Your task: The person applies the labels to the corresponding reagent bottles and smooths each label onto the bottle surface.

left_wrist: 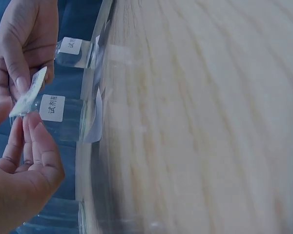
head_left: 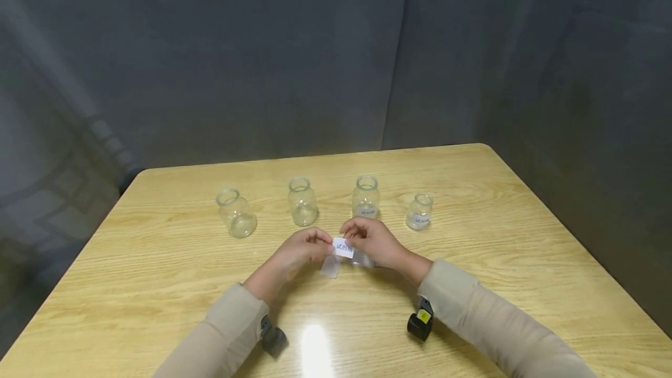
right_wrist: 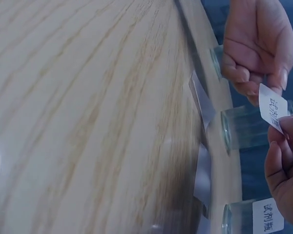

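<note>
A small white label (head_left: 343, 248) printed with dark characters is held up between the two hands above the table. My right hand (head_left: 375, 241) pinches its right side between thumb and finger. At its left edge, my left hand (head_left: 307, 247) holds it with the tips of thumb and fingers; the exact contact is partly hidden. Beyond the hands stand a clear glass jar (head_left: 366, 194) with a similar label and a smaller labelled jar (head_left: 420, 214) to its right. On the left are two jars with no visible label, one nearer the middle (head_left: 303, 206) and one farther left (head_left: 238, 217).
A whitish slip (head_left: 330, 267) lies on the wooden table (head_left: 210, 308) below the label, and another pale piece (head_left: 362, 259) lies partly under my right hand. Behind the table's far edge hangs a dark grey curtain (head_left: 262, 74).
</note>
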Demonstrator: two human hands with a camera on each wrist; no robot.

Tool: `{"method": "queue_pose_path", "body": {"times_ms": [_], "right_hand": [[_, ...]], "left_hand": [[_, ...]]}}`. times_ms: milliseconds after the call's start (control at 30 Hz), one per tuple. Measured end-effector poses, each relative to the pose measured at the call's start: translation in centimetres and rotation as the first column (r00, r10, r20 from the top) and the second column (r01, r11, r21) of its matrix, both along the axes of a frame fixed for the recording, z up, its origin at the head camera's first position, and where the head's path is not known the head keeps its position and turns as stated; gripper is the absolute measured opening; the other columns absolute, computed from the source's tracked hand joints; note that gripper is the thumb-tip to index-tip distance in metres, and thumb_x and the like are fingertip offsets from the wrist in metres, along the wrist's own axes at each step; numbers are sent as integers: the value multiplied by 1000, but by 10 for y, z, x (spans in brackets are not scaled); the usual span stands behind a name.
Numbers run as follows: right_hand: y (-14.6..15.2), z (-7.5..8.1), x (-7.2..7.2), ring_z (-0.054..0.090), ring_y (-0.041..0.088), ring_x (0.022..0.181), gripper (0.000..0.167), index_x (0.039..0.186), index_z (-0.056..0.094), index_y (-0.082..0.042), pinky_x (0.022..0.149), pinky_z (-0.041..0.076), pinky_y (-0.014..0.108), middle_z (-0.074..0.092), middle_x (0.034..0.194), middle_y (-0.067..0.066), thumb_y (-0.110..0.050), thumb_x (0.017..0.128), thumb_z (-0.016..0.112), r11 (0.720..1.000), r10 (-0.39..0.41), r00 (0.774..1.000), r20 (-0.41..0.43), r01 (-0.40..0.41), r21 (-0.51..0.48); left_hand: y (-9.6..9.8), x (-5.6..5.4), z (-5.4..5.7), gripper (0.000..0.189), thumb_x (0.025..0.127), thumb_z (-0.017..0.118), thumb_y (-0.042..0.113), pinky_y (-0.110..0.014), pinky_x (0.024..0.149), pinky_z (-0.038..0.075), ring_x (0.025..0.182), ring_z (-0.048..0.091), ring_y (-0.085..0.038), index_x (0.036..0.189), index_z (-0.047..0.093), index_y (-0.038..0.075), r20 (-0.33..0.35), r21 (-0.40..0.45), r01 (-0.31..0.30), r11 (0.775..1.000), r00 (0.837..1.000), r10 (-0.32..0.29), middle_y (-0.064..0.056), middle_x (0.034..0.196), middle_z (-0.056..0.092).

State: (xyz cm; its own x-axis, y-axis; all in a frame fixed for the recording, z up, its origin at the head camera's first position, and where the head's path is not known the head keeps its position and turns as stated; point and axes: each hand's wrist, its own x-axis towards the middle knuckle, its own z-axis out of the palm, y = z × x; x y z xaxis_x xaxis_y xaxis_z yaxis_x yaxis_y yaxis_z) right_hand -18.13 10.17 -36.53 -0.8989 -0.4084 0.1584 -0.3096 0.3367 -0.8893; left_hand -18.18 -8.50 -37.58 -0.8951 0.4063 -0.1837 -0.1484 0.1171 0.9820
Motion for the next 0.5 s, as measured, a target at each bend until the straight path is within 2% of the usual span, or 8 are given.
{"method": "queue_pose_path", "body": {"times_ms": [100, 267, 400, 500], "right_hand": [[-4, -1, -3, 52, 15, 72, 17, 94, 58, 0, 64, 46, 26, 58, 80, 7, 4, 77, 58, 1000, 4, 1000, -4, -4, 8], [-11, 2, -6, 53, 15, 74, 17, 95, 58, 0, 65, 46, 27, 58, 81, 4, 3, 78, 57, 1000, -5, 1000, 2, 5, 22], [-16, 3, -10, 52, 16, 75, 17, 96, 55, 3, 65, 46, 26, 57, 83, 6, 4, 79, 56, 1000, -15, 1000, 24, 15, 12], [-20, 5, -13, 52, 16, 73, 16, 95, 54, 6, 63, 46, 26, 56, 81, 8, 3, 79, 57, 999, -34, 998, 49, 34, 2]], "left_hand": [[2, -2, 0, 21, 75, 58, 0, -25, 66, 43, 71, 50, -14, 93, 50, -7, -10, 10, -34, 999, 999, 34, -5, 77, 51], [1, -4, 3, 14, 77, 55, -4, -31, 70, 47, 70, 51, -15, 90, 51, -6, -25, -3, -124, 992, 992, 124, -7, 76, 51], [-2, -7, 3, 12, 77, 55, -5, -32, 71, 47, 71, 51, -16, 89, 52, -5, -16, 8, -196, 981, 980, 196, -8, 77, 52], [-4, -9, 2, 13, 77, 55, -6, -30, 69, 46, 69, 50, -15, 89, 51, -6, -10, 28, -259, 965, 966, 259, -7, 77, 51]]}}
